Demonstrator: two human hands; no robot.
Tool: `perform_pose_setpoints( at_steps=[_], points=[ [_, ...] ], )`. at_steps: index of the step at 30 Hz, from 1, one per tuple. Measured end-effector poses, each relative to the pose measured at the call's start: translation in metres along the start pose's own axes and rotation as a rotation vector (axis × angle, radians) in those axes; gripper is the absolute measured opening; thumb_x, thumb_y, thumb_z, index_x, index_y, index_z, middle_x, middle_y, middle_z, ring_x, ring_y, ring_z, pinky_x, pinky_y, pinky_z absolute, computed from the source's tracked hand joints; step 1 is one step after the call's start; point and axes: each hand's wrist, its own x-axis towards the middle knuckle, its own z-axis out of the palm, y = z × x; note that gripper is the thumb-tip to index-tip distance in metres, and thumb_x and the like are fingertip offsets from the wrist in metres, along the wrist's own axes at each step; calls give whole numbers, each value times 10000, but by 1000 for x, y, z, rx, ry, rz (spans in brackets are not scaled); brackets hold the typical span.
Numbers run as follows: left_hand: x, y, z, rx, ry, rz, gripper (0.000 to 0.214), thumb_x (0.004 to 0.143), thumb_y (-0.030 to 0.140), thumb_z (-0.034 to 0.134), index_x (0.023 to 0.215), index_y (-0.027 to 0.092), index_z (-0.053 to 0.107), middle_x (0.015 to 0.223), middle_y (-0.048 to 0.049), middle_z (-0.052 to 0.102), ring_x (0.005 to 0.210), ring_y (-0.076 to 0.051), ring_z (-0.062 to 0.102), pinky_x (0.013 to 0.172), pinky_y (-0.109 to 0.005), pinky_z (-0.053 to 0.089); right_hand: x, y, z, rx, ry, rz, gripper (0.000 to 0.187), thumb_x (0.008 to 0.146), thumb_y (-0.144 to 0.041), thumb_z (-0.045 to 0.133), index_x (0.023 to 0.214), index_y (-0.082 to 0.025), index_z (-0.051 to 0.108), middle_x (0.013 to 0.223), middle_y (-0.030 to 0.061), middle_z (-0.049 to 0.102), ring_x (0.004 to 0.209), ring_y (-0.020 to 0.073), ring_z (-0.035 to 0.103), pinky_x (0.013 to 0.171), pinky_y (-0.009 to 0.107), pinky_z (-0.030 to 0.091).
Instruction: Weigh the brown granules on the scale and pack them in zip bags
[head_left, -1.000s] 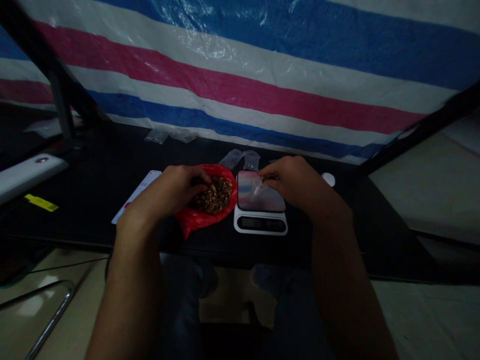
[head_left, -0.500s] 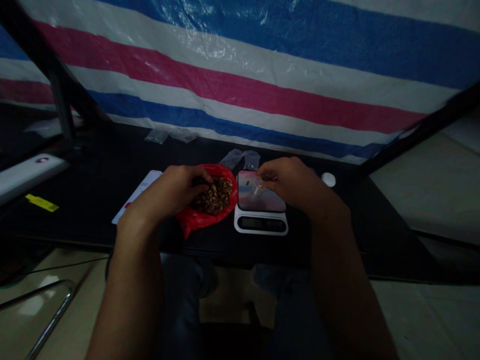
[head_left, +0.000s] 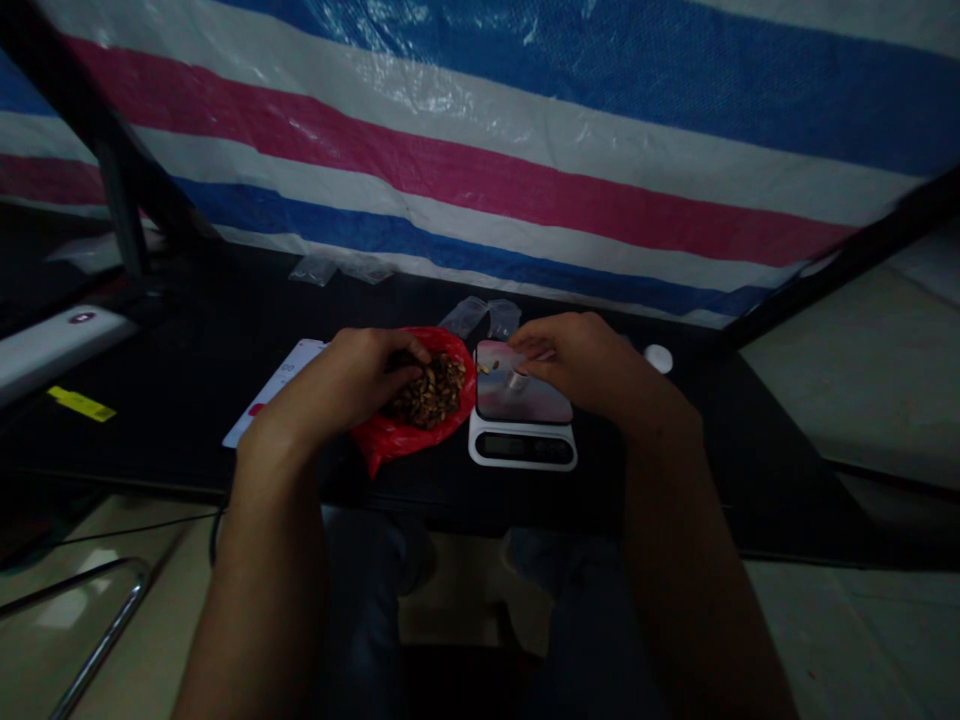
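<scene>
My left hand [head_left: 352,380] curls over a heap of brown nut pieces [head_left: 435,392], its fingertips sunk in the heap and hidden. The pieces lie in a crumpled red plastic bag [head_left: 379,442]. My right hand [head_left: 577,360] hangs just above a white digital kitchen scale [head_left: 523,447], fingers loosely spread. A small clear cup [head_left: 516,380] stands on the scale's glossy platform, and a few brown bits [head_left: 486,368] show near my right fingertips, on or just above the platform.
A white card [head_left: 274,405] lies left of the bag on the black table [head_left: 172,400]. Clear plastic sachets [head_left: 480,318] lie behind the scale, and a white round lid [head_left: 658,358] sits right of it. A striped tarp [head_left: 480,170] hangs behind.
My right hand has moved left over the scale, and its fingers have spread. Brown bits now show near the platform's left side. My left fingers have pushed further into the heap.
</scene>
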Motion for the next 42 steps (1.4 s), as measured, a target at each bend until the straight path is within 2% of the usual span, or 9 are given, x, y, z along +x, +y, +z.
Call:
perform_pose_setpoints(
  at_steps=[5, 8, 12, 17, 26, 30, 34, 38, 42],
  points=[
    [0, 1, 1, -24, 11, -5, 309, 888, 192, 627, 1128, 224, 819, 1115, -23, 839, 970, -233, 785, 933, -319, 588, 7, -3, 5, -85, 50, -51, 219, 961, -145, 626, 1058, -182, 819, 1075, 93, 823, 966, 236, 750, 851, 341, 542],
    [1, 0, 3, -19, 3, -2, 291, 899, 223, 632, 1123, 222, 818, 1118, -31, 839, 976, -244, 784, 944, -337, 589, 13, -9, 19, -219, 37, -25, 222, 994, -248, 623, 1084, -183, 816, 1106, 122, 816, 1035, 276, 727, 898, 386, 517],
    [2, -3, 4, -13, 8, 10, 297, 899, 234, 626, 1131, 229, 812, 1123, -27, 837, 978, -247, 784, 952, -341, 587, 18, -20, 39, -400, 15, 17, 266, 978, -263, 628, 1156, -177, 807, 1154, 158, 800, 1151, 331, 681, 950, 441, 480],
    [2, -3, 3, -1, -7, 5, 311, 895, 232, 618, 1142, 234, 806, 1112, -23, 837, 967, -240, 782, 940, -334, 586, 20, -27, 49, -491, -2, 58, 283, 1010, -326, 593, 1121, -195, 818, 1116, 157, 805, 1117, 339, 684, 932, 465, 457],
    [0, -3, 1, -9, 7, 35, 310, 876, 226, 590, 1096, 232, 808, 1105, -32, 838, 961, -241, 778, 888, -324, 598, 22, -28, 42, -442, -122, 2, 283, 1004, -120, 525, 1005, -168, 804, 1042, 161, 808, 974, 282, 737, 883, 422, 487],
    [0, -2, 1, -8, 14, 34, 314, 874, 215, 590, 1103, 233, 805, 1092, -31, 839, 960, -236, 777, 886, -319, 598, 23, -28, 42, -416, -128, -32, 283, 990, -79, 523, 960, -149, 795, 1026, 174, 801, 945, 275, 734, 841, 391, 504],
    [0, -1, 2, -10, 10, 19, 318, 874, 200, 595, 1107, 227, 809, 1108, -36, 836, 951, -238, 777, 905, -329, 595, 24, -28, 42, -367, -132, -64, 283, 961, -46, 539, 936, -157, 798, 1025, 156, 805, 954, 262, 730, 875, 379, 506],
    [0, 0, 1, -25, 6, -1, 300, 881, 209, 606, 1099, 229, 811, 1095, -33, 838, 943, -238, 779, 900, -328, 594, 23, -22, 30, -309, -68, -116, 301, 954, -55, 539, 862, -174, 800, 965, 121, 804, 949, 260, 724, 947, 404, 487],
    [0, 1, 0, -27, 16, 5, 289, 886, 225, 615, 1098, 228, 811, 1086, -32, 838, 947, -245, 780, 913, -336, 594, 15, -7, 6, -222, 21, -121, 242, 952, -136, 596, 894, -191, 825, 985, 98, 808, 928, 257, 715, 868, 373, 502]
  ],
)
